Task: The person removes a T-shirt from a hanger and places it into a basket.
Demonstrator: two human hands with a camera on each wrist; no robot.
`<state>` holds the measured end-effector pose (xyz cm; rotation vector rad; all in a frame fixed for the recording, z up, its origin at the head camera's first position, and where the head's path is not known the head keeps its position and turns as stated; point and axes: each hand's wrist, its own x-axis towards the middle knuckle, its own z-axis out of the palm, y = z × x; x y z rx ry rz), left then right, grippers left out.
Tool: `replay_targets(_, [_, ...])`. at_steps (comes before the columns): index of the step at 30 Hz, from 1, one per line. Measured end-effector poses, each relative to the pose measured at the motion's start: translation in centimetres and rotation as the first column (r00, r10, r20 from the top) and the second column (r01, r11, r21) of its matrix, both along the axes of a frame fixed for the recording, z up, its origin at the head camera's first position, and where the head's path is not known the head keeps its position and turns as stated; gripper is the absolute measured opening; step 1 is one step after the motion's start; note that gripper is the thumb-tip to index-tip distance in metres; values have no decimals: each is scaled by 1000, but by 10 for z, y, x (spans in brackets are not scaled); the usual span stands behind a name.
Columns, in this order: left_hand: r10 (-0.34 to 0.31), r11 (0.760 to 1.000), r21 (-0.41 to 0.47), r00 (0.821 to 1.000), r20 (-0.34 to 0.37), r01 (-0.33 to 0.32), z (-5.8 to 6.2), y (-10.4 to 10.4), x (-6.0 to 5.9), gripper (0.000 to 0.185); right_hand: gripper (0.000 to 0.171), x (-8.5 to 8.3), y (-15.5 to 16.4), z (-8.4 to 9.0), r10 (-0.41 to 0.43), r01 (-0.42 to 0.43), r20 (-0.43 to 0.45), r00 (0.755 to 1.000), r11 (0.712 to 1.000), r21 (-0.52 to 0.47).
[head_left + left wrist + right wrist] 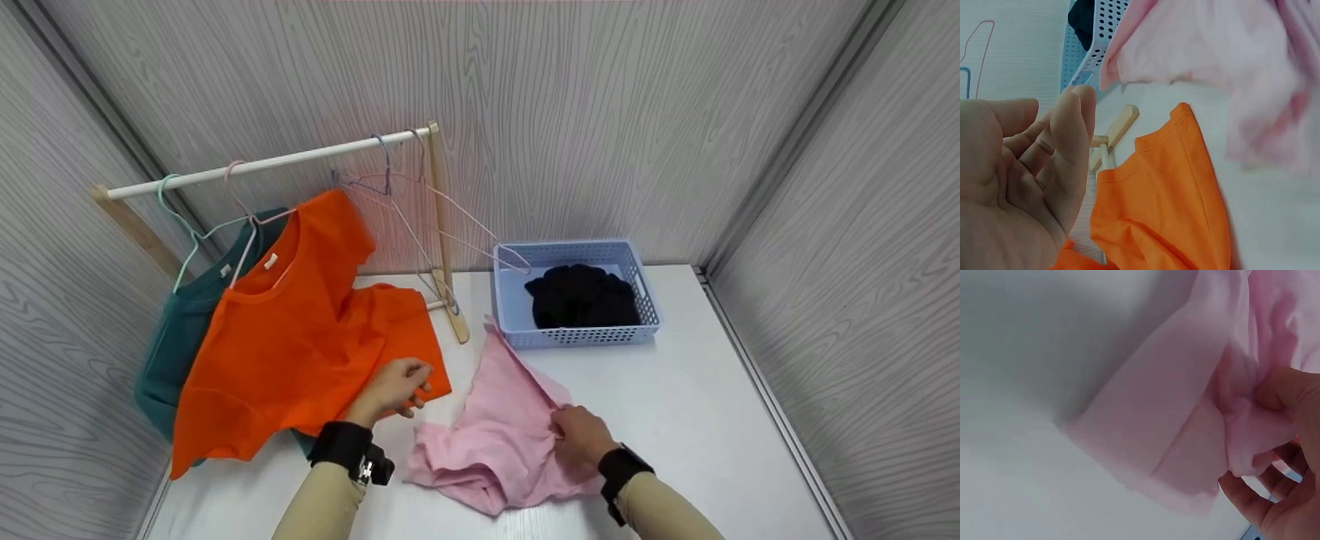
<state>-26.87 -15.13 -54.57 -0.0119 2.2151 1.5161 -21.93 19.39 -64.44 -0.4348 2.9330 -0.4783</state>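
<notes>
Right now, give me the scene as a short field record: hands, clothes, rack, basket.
left hand: over the hem of the orange shirt, fingers loosely curled, holds nothing in the left wrist view
right hand: grips the pink garment, cloth bunched in its fingers
pink garment: crumpled on the white table, in front of the basket
rack: wooden, holds the orange shirt and a green shirt on hangers, plus empty hangers
basket: blue, holds dark clothes

bare table (697, 420) right, basket (576, 330) behind, rack post (448, 247)
</notes>
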Motion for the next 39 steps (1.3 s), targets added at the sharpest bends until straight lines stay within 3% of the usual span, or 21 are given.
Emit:
replay_targets(5, [-41,998,-43,999,-25,40,-1,0,4,32,20,-12,30,11,-157,157,-3,988,985,-65])
replay_targets(7, [-63,996,-65,997,-34,61,-3,1,5,30,34,-12,28,14,-170,173,36,985,979,-106])
replay_targets(9, [-83,994,-79,996,-33,80,-4,3,6,30,61,-7,18,18,-165,180,128,978,977,-118])
replay_targets(12, [-115,990,-86,993,-38,111,-4,8,8,29,91,6,-5,18,-137,156,238,962,986,-61])
replay_targets(14, [-133,988,-85,990,-40,130,-5,11,9,30,97,15,-18,14,-144,143,243,959,989,22])
replay_targets(19, [-164,983,-90,986,-17,162,-7,15,10,29,84,27,-34,-2,-114,104,45,992,977,185])
replay_targets(23, [-157,981,-119,988,-3,155,-6,16,11,28,53,27,-34,-5,-29,33,-33,999,991,129])
replay_targets(27, [-164,974,-162,986,-13,160,-5,16,11,27,29,25,-28,-4,46,-45,-29,998,998,46])
replay_targets(31, [-188,955,-238,982,-22,178,-5,16,12,24,16,19,-18,2,81,-80,37,996,996,-25])
replay_targets(36, [-198,935,-303,980,-9,186,-5,15,13,24,26,4,5,29,95,-71,167,981,987,-145])
replay_targets(39, [-193,932,-314,981,-10,180,-4,14,14,26,34,-11,21,54,77,-51,147,986,983,-176])
